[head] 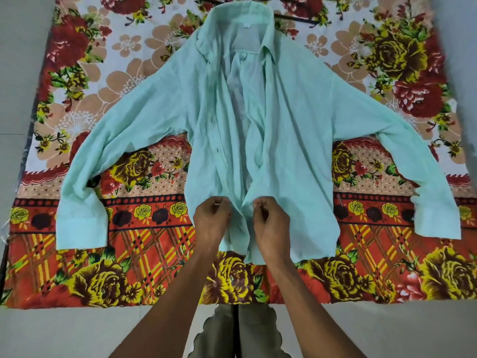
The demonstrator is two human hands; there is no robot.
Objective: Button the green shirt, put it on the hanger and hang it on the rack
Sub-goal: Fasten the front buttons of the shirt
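Pinching green shirt (284,120) front edges near hem: left hand (211,219), right hand (269,223) fingers curled; placket open above.

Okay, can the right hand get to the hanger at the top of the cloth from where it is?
Probably not yet. The right hand pinches the green shirt near its hem, and the black hanger lies past the collar, partly under it. Nothing blocks a reach over the shirt once the hand lets go.

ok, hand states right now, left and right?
Left hand: fingers pinching the green shirt at its left front edge, near the hem.
Right hand: fingers pinching the right front edge.
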